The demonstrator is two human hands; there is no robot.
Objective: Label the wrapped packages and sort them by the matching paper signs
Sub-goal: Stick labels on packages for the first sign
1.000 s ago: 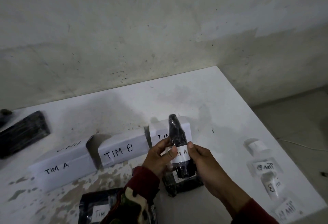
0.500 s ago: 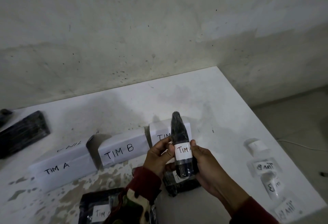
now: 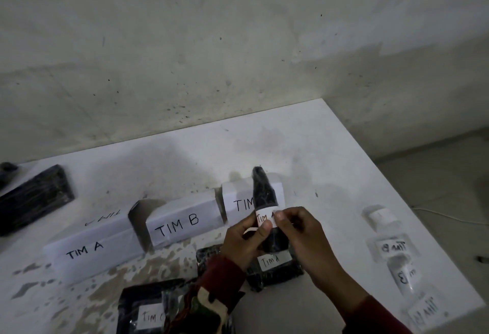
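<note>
A black wrapped bottle-shaped package (image 3: 263,191) stands upright between my hands, above the table. A white label (image 3: 264,217) reading "TIM A" lies across its middle. My left hand (image 3: 244,241) grips the package from the left, thumb on the label. My right hand (image 3: 299,230) holds it from the right, fingertips pressing the label's right end. Three folded paper signs stand behind: "TIM A" (image 3: 87,250), "TIM B" (image 3: 180,224), and a third sign (image 3: 239,201) half hidden by the package.
A black package labelled "TIM A" (image 3: 275,267) lies under my hands. Another labelled black package (image 3: 143,312) sits at the front. A dark wrapped block (image 3: 34,198) lies far left. Labelled clear bottles (image 3: 391,243) line the table's right edge (image 3: 412,201).
The package has tilted slightly upright and my fingers have closed in over the label; the right fingertips now cover its right end.
</note>
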